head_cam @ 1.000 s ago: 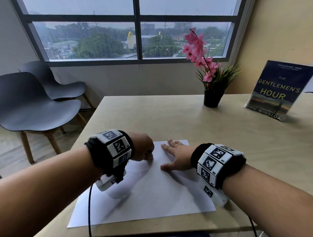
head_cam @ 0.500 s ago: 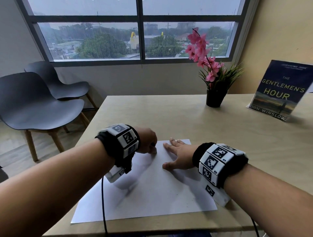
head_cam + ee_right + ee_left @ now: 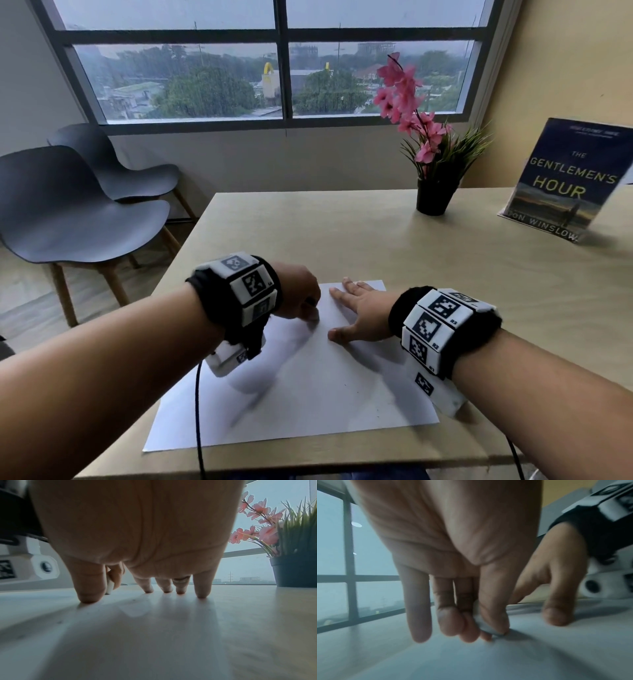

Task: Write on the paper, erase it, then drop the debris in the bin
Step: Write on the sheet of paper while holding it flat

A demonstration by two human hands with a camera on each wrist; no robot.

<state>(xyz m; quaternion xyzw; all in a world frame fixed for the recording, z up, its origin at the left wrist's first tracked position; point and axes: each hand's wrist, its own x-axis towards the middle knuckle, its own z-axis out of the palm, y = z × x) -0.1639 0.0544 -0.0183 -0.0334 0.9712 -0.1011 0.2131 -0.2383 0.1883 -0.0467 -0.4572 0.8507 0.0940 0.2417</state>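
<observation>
A white sheet of paper [image 3: 308, 387] lies on the table near its front edge. My left hand [image 3: 301, 301] pinches a small white eraser [image 3: 485, 625] between thumb and fingers and presses its lower end on the paper near the sheet's far left part. The eraser [image 3: 109, 586] also shows behind my right thumb in the right wrist view. My right hand [image 3: 356, 313] lies on the paper's far part, fingers straight and spread, fingertips [image 3: 201, 595] pressing the sheet down. A few tiny dark specks lie on the paper. No bin or pencil is in view.
The light wooden table [image 3: 342, 240] carries a black pot with pink flowers [image 3: 433, 195] at the back right and a standing book [image 3: 565, 181] at the far right. Two dark grey chairs [image 3: 75, 209] stand left of the table under the window.
My left hand with the eraser has shifted slightly over the paper's far left part. The right hand has stayed flat on the sheet.
</observation>
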